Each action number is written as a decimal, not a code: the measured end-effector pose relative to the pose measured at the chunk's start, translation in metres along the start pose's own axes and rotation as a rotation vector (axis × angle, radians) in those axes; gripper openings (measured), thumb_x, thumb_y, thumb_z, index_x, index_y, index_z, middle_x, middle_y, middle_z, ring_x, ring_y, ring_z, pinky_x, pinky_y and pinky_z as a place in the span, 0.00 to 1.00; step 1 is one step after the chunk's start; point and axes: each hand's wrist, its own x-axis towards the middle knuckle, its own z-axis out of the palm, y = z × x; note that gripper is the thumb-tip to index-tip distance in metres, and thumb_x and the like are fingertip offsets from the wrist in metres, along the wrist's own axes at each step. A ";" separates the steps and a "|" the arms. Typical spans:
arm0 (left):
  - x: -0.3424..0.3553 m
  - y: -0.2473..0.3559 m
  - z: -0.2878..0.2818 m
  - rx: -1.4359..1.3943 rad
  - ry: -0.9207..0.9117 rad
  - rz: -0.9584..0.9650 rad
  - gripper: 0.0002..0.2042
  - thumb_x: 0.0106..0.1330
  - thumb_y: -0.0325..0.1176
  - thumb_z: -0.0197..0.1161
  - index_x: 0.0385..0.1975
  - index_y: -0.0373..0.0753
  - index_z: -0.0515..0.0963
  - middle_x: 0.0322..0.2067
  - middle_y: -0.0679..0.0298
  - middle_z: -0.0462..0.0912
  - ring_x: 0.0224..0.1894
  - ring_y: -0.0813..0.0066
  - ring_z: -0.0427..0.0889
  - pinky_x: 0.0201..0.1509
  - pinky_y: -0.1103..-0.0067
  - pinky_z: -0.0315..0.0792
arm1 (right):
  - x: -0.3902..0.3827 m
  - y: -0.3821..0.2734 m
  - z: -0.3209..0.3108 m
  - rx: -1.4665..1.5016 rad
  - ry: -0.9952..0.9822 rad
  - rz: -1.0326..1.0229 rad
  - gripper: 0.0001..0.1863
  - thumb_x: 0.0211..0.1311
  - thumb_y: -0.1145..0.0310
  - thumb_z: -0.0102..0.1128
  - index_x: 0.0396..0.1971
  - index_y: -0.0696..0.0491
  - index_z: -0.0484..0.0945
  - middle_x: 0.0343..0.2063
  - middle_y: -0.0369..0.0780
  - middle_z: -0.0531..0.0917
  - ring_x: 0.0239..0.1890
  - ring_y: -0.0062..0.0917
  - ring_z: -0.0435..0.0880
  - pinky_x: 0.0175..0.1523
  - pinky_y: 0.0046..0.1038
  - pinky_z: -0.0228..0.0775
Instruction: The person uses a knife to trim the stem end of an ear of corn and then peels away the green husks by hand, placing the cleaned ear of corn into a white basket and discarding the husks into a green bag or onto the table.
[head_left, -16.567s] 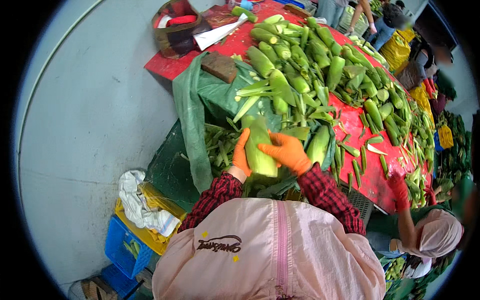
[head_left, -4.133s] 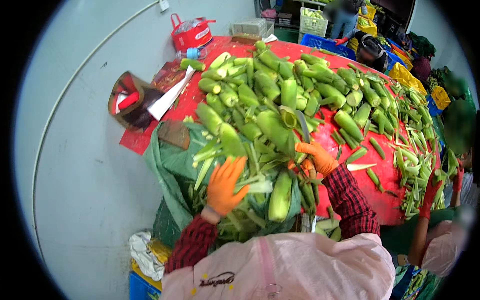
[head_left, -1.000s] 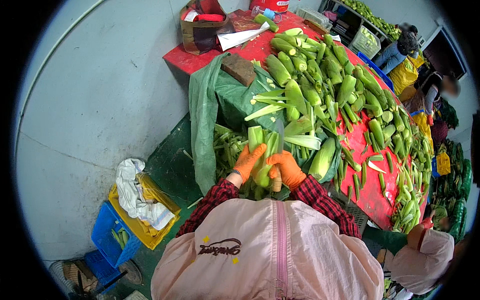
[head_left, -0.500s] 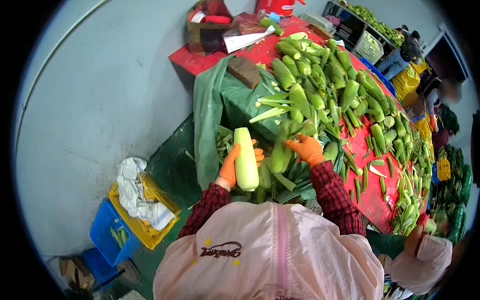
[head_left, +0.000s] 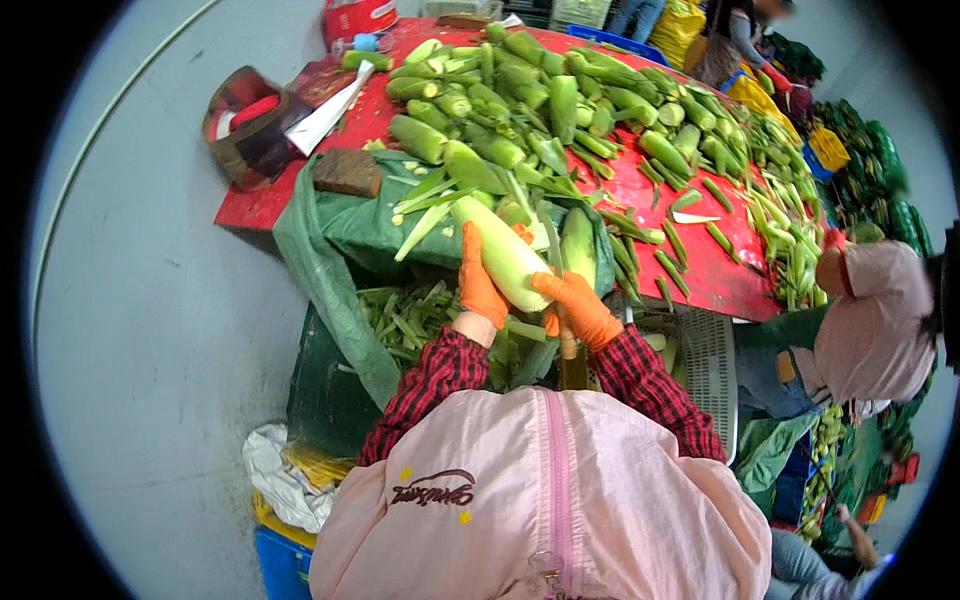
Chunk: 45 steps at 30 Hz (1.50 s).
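My orange-gloved left hand [head_left: 482, 282] grips a pale green, largely stripped corn cob [head_left: 500, 255], which slants from upper left to lower right. My right hand [head_left: 588, 312], also gloved orange, holds a knife by its wooden handle [head_left: 567, 338], with thumb and finger against the cob's lower end. The blade [head_left: 554, 248] points up beside the cob, partly behind it. Just beyond lie a green sheet [head_left: 335, 250] with loose leaves and a brown block [head_left: 346, 175], and another corn ear [head_left: 577, 245]. Below the hands is a mass of stripped husks [head_left: 405, 320].
A red table [head_left: 735, 290] bears many corn ears [head_left: 520, 90], trimmings, a bag [head_left: 245, 130] and a bottle. A white basket [head_left: 708, 370] sits below. A co-worker in pink [head_left: 870, 330] works at right; others stand behind. Crates [head_left: 280, 555] lie lower left.
Since half a second ago, my right hand has released the dark husks, now holds the knife and touches the cob. The cob has risen and tilted. The view has swung round.
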 end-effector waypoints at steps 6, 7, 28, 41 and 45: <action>-0.029 0.039 -0.001 1.641 -0.218 0.874 0.50 0.54 0.58 0.64 0.72 0.40 0.48 0.67 0.49 0.60 0.69 0.53 0.58 0.71 0.66 0.53 | -0.010 -0.007 -0.027 0.202 -0.048 0.020 0.34 0.61 0.39 0.53 0.40 0.61 0.80 0.17 0.39 0.80 0.12 0.18 0.72 0.16 0.18 0.61; -0.036 0.043 0.011 1.879 -0.347 0.870 0.52 0.52 0.58 0.67 0.72 0.39 0.49 0.66 0.49 0.60 0.68 0.52 0.60 0.71 0.66 0.54 | -0.009 -0.012 -0.025 0.140 -0.066 0.089 0.35 0.61 0.37 0.52 0.38 0.61 0.80 0.15 0.39 0.79 0.11 0.18 0.72 0.15 0.19 0.61; -0.087 0.024 -0.020 1.377 0.012 0.203 0.35 0.40 0.46 0.78 0.50 0.40 0.76 0.41 0.64 0.85 0.43 0.70 0.84 0.47 0.74 0.77 | 0.020 0.000 0.008 -1.392 -0.078 -0.704 0.45 0.49 0.67 0.61 0.70 0.46 0.55 0.21 0.40 0.79 0.22 0.39 0.80 0.27 0.39 0.71; -0.060 0.033 -0.015 0.639 -0.124 0.171 0.28 0.55 0.36 0.72 0.53 0.31 0.71 0.46 0.54 0.81 0.44 0.67 0.82 0.51 0.71 0.76 | 0.000 -0.005 -0.005 -0.076 -0.092 -0.139 0.36 0.60 0.57 0.64 0.68 0.46 0.63 0.33 0.33 0.83 0.20 0.15 0.75 0.21 0.18 0.70; -0.025 -0.002 0.014 0.550 -0.134 -0.078 0.28 0.60 0.44 0.67 0.55 0.33 0.71 0.46 0.58 0.81 0.44 0.69 0.81 0.51 0.75 0.74 | -0.032 0.030 0.015 0.065 -0.092 0.018 0.26 0.57 0.58 0.63 0.52 0.59 0.75 0.31 0.38 0.83 0.15 0.14 0.74 0.18 0.16 0.64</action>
